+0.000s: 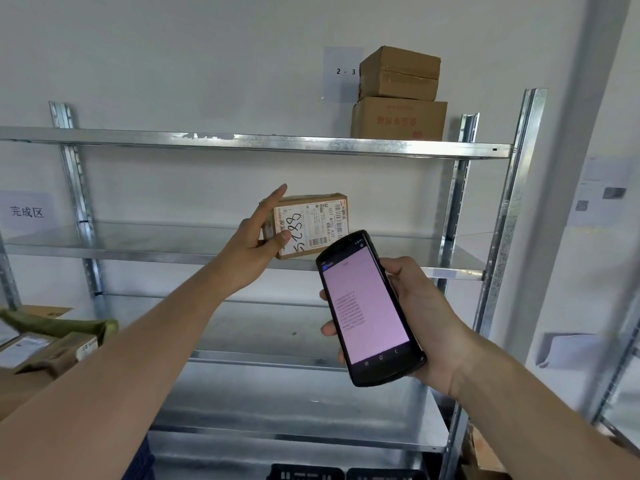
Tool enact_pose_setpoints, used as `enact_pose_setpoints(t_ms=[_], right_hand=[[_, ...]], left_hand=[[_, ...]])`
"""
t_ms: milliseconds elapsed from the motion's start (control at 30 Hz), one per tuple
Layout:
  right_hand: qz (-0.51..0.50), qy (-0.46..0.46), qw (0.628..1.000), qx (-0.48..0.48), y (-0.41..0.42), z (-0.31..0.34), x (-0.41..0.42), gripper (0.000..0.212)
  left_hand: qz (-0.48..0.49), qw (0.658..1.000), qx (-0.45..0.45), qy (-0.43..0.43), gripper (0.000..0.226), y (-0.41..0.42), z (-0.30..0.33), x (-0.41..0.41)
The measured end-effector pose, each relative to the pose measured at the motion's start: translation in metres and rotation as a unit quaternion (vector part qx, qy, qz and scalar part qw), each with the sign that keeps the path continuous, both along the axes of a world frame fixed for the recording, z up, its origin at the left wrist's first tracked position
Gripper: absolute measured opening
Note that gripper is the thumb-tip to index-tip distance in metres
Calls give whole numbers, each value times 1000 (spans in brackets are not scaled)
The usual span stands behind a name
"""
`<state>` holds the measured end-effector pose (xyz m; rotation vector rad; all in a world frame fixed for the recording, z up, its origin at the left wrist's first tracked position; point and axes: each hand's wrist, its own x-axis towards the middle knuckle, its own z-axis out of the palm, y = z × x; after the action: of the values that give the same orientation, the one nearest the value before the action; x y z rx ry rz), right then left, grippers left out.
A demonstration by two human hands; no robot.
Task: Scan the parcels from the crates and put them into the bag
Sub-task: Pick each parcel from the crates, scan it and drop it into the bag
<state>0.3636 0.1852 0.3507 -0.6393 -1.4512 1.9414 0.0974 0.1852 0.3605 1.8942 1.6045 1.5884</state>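
- Two hands are raised in front of a metal shelf rack, each holding its own thing, well apart from one another.
- The left hand holds a small cardboard parcel up in the air, in front of the middle shelf of the rack and not resting on it.
- Its thumb presses on the front face of the parcel by the label, its forefinger points straight up along the parcel's left edge, and the other fingers are hidden behind the box.
- The parcel's white label faces the camera, with a barcode and the handwritten number 5289, turned sideways.
- The right hand is wrapped round a black handheld scanner, with fingertips showing on the scanner's left edge and the thumb on its right edge.
- The scanner sits just below and to the right of the parcel, its top end tilted toward it; the two do not touch.
- Its screen glows pale pink with a column of small digits too fine to read.
- Two bigger cardboard boxes are stacked on the rack's top shelf at the right, below a wall sign reading 2 - 3.
- At the lower left, a few more parcels lie partly in view, beside a green strip.
- Dark crates show at the bottom edge under the rack.
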Motion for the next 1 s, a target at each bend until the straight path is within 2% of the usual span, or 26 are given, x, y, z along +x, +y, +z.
enact_pose_setpoints(t_ms=[167,267,500,633,767,1000], right_hand=[[-98,38,994,30,3,-5,-22,52],[-158,56,985,42,5,-7,-30,50],[-206,64,976,10,8,-16,-43,50],[-182,60,981,-4,11,-29,-57,48],[-110,34,993,-17,7,-48,-79,51],[-26,5,999,-33,-26,-80,-149,50]], left_hand=[[8,999,12,-51,71,3,-12,-6],[-1,992,-7,-128,72,5,-20,-9],[18,971,-34,-236,57,-6,-46,-9],[55,963,-31,-262,53,-27,-63,-7],[124,950,-30,-286,48,-56,-84,-18],[232,918,-41,-320,41,-135,-117,-62]])
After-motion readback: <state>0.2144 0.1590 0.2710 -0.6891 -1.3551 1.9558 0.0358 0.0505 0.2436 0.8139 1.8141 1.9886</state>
